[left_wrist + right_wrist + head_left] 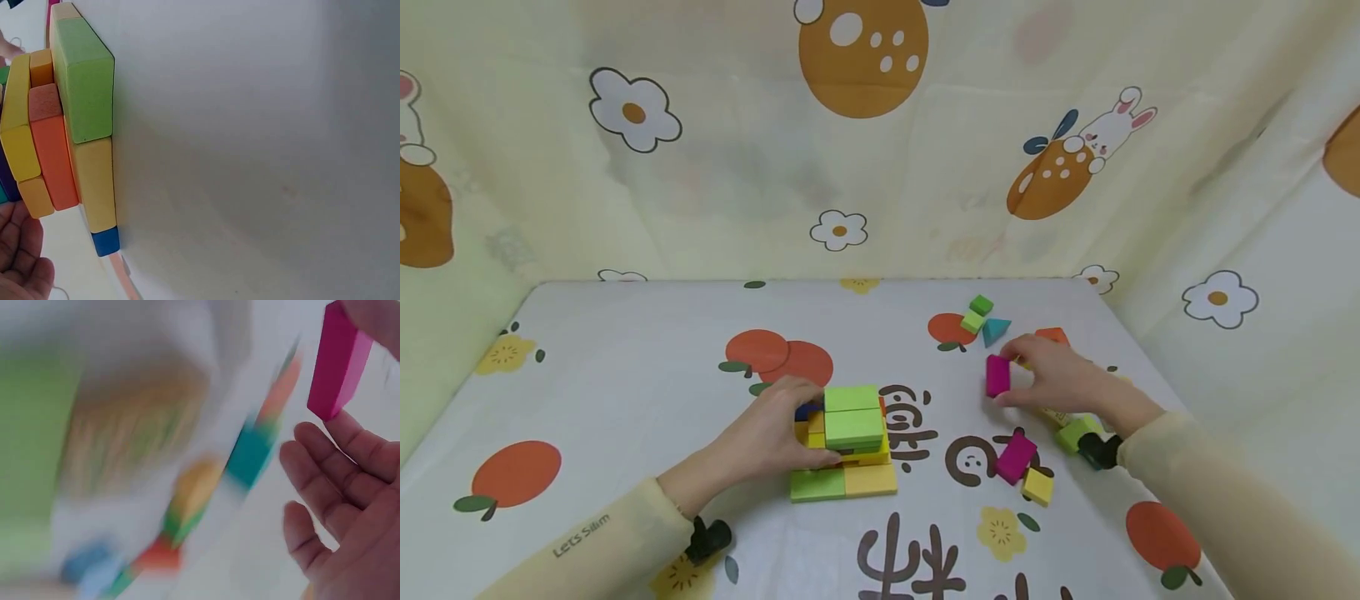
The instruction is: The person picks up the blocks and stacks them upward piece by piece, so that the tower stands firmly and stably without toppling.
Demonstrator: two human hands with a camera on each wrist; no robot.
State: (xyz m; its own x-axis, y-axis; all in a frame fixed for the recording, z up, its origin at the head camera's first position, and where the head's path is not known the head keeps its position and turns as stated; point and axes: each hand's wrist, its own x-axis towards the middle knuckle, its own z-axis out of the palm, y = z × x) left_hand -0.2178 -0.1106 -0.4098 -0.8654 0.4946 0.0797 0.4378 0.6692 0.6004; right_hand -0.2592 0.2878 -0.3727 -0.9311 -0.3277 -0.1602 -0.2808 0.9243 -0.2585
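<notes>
A stack of colored toy blocks [853,429] stands mid-table, with two light green blocks on top and green and yellow ones at its base. My left hand [771,425] holds the stack's left side, thumb at the front and fingers toward the back. The left wrist view shows curled fingers [22,244] beside the stack's orange, yellow and green blocks [87,87]. To the right, my right hand [1056,375] pinches a magenta block [997,376] between thumb and fingers. That magenta block [340,362] stands out sharply in the right wrist view; the other fingers are loosely bent.
Another magenta block [1017,457] and a yellow block [1037,487] lie right of the stack. Green blocks [976,315] and a teal triangular block [996,331] sit farther back. An orange block [1052,335] and a green block [1077,433] are around the right hand. A patterned curtain [737,167] rises behind.
</notes>
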